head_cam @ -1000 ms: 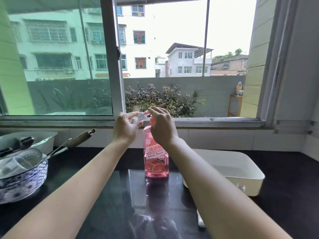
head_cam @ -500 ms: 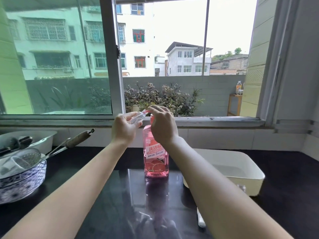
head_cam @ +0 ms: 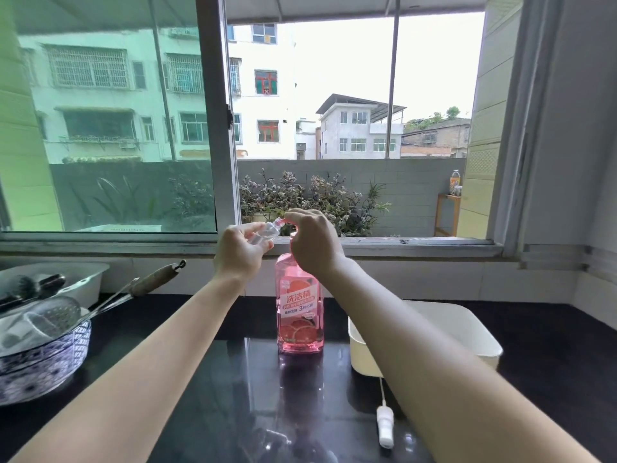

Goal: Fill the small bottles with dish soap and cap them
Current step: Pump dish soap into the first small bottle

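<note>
A pink dish soap bottle (head_cam: pixel 299 312) stands upright on the black counter (head_cam: pixel 207 379), in the middle. My right hand (head_cam: pixel 314 242) covers its pump top, which is hidden under the palm. My left hand (head_cam: pixel 241 250) holds a small clear bottle (head_cam: pixel 266 232) tilted, its neck pointing toward the pump under my right fingers. A white spray cap with a thin tube (head_cam: pixel 384 426) lies on the counter at the front right, partly beside my right forearm.
A white tub (head_cam: pixel 467 332) sits right of the soap bottle. At the left stand a blue patterned bowl (head_cam: pixel 43 365) holding a strainer and utensils, and a white tray (head_cam: pixel 83 279) behind it. The window sill (head_cam: pixel 400 243) runs just behind my hands.
The view has tilted down a little, bringing the spray cap into sight on the counter. Both hands stay at the pump with the small bottle held to it.
</note>
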The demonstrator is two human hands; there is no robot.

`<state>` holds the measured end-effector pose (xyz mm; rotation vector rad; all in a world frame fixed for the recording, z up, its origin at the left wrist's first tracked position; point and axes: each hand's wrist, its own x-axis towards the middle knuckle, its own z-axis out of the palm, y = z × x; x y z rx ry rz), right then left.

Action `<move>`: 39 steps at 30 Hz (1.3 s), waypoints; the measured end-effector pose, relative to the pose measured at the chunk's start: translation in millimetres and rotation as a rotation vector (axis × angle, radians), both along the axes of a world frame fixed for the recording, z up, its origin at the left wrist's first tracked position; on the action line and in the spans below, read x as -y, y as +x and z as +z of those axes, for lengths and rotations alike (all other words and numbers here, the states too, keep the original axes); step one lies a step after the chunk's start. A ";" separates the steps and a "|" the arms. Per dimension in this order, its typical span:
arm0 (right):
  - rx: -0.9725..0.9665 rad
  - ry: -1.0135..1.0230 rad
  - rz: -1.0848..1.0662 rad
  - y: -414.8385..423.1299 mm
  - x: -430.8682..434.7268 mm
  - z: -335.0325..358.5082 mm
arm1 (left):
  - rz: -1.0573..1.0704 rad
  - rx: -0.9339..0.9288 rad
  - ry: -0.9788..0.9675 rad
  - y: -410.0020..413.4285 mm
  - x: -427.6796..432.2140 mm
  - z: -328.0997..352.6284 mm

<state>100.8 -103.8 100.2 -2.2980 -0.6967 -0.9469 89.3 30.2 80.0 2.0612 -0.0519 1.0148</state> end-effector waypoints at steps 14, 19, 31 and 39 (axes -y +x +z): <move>-0.111 -0.142 -0.026 -1.8 7.0 18.7 | -0.005 -0.042 -0.100 -1.7 3.6 1.5; -0.009 -0.062 -0.061 2.2 1.6 -0.4 | -0.015 -0.049 -0.101 -0.2 4.7 -2.4; -0.084 -0.006 -0.007 0.2 -0.3 5.1 | -0.003 -0.062 -0.090 -1.8 2.6 0.6; 0.016 0.017 -0.043 3.8 -2.0 -8.2 | -0.031 -0.060 -0.119 1.4 2.7 -5.1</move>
